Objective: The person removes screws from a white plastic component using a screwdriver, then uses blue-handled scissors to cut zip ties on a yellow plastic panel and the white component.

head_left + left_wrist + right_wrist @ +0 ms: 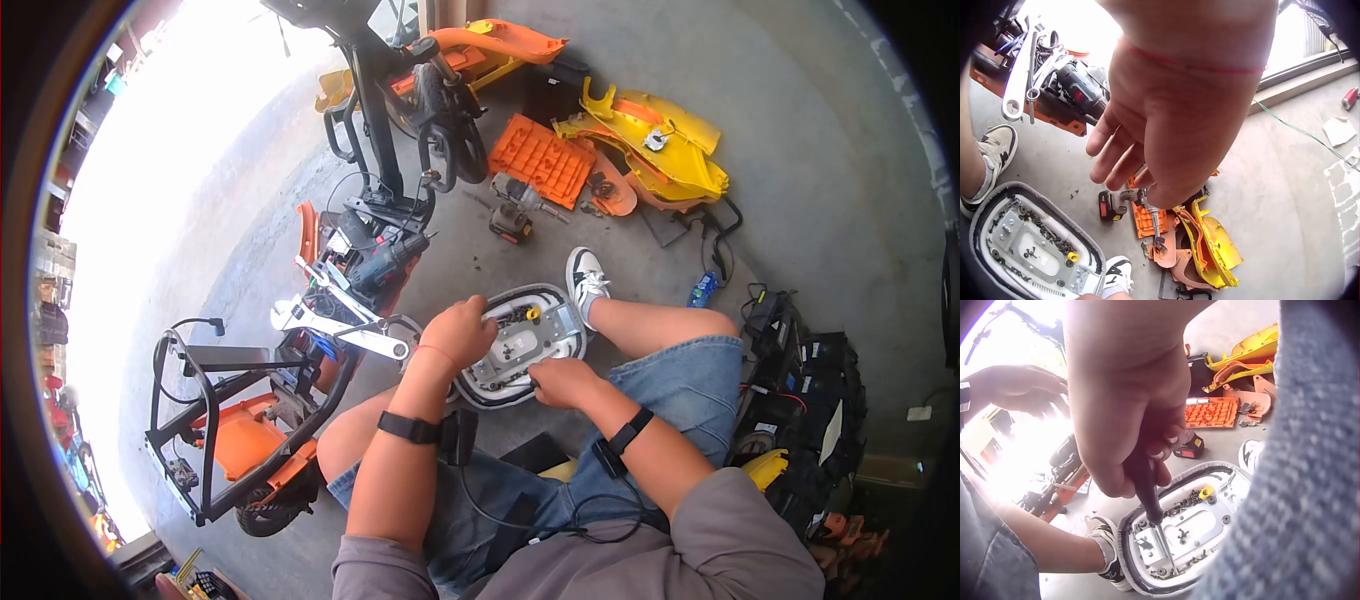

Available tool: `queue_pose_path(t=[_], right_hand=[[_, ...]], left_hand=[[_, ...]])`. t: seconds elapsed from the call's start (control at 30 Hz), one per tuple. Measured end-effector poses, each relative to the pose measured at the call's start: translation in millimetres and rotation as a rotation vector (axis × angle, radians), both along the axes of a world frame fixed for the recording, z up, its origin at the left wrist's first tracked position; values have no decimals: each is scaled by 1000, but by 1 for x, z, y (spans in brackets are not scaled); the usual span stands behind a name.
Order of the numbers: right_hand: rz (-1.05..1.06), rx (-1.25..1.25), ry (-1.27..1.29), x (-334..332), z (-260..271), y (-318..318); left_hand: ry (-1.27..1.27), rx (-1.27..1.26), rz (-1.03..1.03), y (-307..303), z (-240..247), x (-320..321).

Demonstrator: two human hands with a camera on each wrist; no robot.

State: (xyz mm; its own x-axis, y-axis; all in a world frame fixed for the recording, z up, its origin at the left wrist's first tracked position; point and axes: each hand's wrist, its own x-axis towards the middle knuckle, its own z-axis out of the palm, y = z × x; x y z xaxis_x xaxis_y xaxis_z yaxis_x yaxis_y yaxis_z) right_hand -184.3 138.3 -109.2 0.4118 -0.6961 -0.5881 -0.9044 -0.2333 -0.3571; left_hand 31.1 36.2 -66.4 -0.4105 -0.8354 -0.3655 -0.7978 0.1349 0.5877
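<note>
My right hand grips a screwdriver by its dark handle; the metal shaft points down into an upturned oval white shell with a dark lining round its edge. Inside that shell are a metal plate, loose screws, a spring and a small yellow part. My left hand is above the floor at the shell's far left side, its fingers relaxed and nothing in them. In the head view it overlaps the shell's edge.
A stripped scooter frame stands on the left, with large wrenches and a drill on it. Ahead lie another power tool, an orange grid panel and yellow body panels. Black battery-like boxes stand at right.
</note>
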Motion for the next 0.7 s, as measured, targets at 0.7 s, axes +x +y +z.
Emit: queue_pose_path(t=[0.7], right_hand=[[-121,-176,-55,7,-12,-7]], left_hand=[[65,-65,14,4,-12,-3]])
